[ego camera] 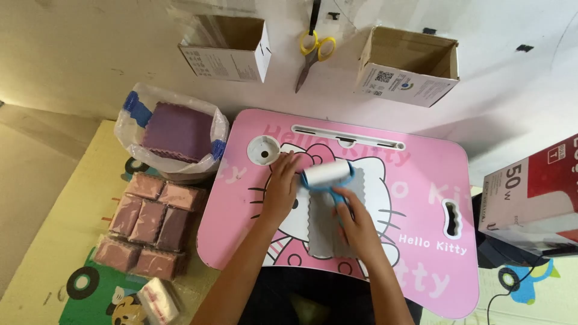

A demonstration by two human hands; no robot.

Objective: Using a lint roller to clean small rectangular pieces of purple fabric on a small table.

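A grey cloth [325,232] with wavy edges lies flat on the pink cartoon lap table [421,204]. My right hand [355,225] grips the blue handle of a lint roller, and its white roll [327,173] rests across the cloth's far edge. My left hand [282,188] lies flat on the table at the cloth's left side, fingers spread toward the round cup recess [264,149].
A plastic bag with stacked purple cloths [177,129] stands left of the table, with wrapped packs of purple cloths [150,222] beside it on the floor mat. Two open cardboard boxes [226,45] [409,63] and yellow-handled scissors [312,51] hang on the wall. A red-and-white box [533,195] sits right.
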